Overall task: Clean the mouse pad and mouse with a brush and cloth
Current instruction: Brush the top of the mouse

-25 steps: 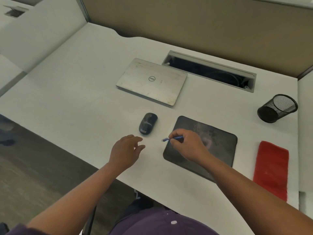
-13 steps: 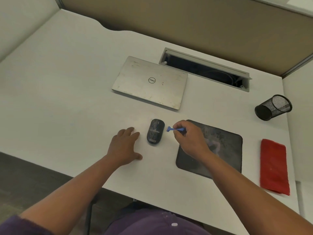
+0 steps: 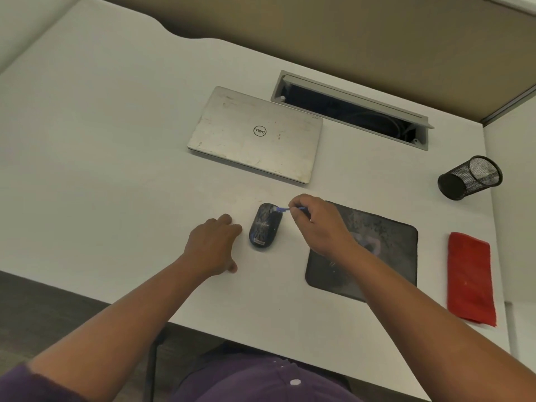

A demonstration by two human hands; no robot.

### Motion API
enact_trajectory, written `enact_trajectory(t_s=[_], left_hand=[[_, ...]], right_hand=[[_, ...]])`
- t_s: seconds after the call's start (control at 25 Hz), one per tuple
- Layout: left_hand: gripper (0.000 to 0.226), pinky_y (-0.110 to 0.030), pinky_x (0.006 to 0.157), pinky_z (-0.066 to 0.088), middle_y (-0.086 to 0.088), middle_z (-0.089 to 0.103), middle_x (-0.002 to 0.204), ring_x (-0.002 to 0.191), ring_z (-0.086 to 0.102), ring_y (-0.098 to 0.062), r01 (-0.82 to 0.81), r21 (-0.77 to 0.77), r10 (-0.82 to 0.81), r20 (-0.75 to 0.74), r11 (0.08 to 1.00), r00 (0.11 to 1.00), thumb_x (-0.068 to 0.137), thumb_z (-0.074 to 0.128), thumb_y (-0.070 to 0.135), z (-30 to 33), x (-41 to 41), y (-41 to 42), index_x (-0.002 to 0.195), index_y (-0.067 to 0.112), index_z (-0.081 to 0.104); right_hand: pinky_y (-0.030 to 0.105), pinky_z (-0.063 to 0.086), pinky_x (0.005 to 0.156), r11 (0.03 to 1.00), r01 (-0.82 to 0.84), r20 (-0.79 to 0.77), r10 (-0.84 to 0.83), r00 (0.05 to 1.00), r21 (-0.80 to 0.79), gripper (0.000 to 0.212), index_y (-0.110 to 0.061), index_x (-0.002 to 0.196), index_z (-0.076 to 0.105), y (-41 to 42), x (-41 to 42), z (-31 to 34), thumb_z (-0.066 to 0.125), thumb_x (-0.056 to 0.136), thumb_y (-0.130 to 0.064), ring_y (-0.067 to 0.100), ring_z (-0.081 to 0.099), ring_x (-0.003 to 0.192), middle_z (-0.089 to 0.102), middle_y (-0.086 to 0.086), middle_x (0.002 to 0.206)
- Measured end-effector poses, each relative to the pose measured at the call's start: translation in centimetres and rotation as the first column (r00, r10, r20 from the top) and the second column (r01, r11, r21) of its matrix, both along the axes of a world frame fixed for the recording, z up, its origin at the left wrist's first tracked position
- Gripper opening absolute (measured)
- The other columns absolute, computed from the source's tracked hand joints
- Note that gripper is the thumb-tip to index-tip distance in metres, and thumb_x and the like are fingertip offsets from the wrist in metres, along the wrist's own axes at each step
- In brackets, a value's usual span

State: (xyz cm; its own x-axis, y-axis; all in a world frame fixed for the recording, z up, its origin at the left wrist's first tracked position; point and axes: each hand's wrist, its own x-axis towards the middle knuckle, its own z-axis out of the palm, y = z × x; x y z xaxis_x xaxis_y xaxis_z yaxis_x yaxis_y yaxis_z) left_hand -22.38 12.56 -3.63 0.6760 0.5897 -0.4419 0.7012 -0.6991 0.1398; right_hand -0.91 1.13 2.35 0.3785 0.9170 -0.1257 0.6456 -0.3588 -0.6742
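Note:
A dark mouse [image 3: 264, 226], streaked with pale dust, lies on the white desk [image 3: 116, 158]. My right hand [image 3: 319, 224] pinches a small blue brush [image 3: 285, 210] whose tip touches the mouse's far right end. My left hand [image 3: 214, 245] rests flat on the desk just left of the mouse, fingers spread, apart from it and holding nothing. The dusty black mouse pad [image 3: 385, 245] lies to the right, partly hidden under my right wrist and forearm. A folded red cloth [image 3: 470, 280] sits near the desk's right edge.
A shut silver laptop [image 3: 255, 134] lies behind the mouse. Beyond it is an open cable slot [image 3: 351, 110] in the desk. A black mesh pen cup [image 3: 470, 178] lies tipped on its side at the far right. A beige partition [image 3: 319, 33] closes off the back.
My right hand has carried the blue brush left, off the mouse pad and onto the mouse's far end. My left hand has settled flat on the desk beside the mouse.

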Motion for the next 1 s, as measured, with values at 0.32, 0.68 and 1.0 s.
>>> enact_trajectory(t_s=[0.32, 0.68, 1.0], left_hand=[[0.067, -0.034, 0.08, 0.048, 0.008, 0.049, 0.122, 0.105, 0.051, -0.02, -0.041, 0.017, 0.04, 0.071, 0.999, 0.997, 0.073, 0.063, 0.076, 0.0, 0.1, -0.6, 0.122, 0.031, 0.059], [0.054, -0.032, 0.068, 0.042, 0.005, 0.051, 0.109, 0.096, 0.055, -0.02, -0.048, 0.072, 0.041, 0.095, 0.996, 0.995, 0.085, 0.049, 0.075, 0.1, 0.5, -0.8, 0.105, 0.028, 0.063], [0.052, -0.031, 0.067, 0.04, 0.004, 0.052, 0.108, 0.097, 0.055, -0.021, -0.038, 0.095, 0.029, 0.1, 0.995, 0.995, 0.088, 0.046, 0.072, 0.1, 0.5, -0.9, 0.105, 0.026, 0.063]], right_hand=[[0.016, 0.035, 0.044, 0.999, 0.009, -0.029, -0.01, 1.0, -0.039, 0.015, -0.023, 0.082, 0.066, 0.0, -0.8, -0.1, 0.054, 0.089, -0.017, 0.004, 0.05, 0.05, 0.059, -0.034, 0.064], [0.025, 0.039, 0.057, 0.998, 0.052, 0.073, -0.049, 0.996, -0.047, 0.017, -0.023, 0.101, 0.063, 0.5, -0.7, 0.0, 0.051, 0.09, -0.019, 0.003, 0.051, 0.062, 0.057, -0.014, 0.074], [0.034, 0.033, 0.053, 0.984, -0.088, 0.441, 0.149, 0.885, -0.157, 0.019, -0.014, 0.089, 0.063, 1.4, 0.4, -0.2, 0.046, 0.092, -0.005, 0.024, 0.045, 0.072, 0.054, 0.002, 0.072]])
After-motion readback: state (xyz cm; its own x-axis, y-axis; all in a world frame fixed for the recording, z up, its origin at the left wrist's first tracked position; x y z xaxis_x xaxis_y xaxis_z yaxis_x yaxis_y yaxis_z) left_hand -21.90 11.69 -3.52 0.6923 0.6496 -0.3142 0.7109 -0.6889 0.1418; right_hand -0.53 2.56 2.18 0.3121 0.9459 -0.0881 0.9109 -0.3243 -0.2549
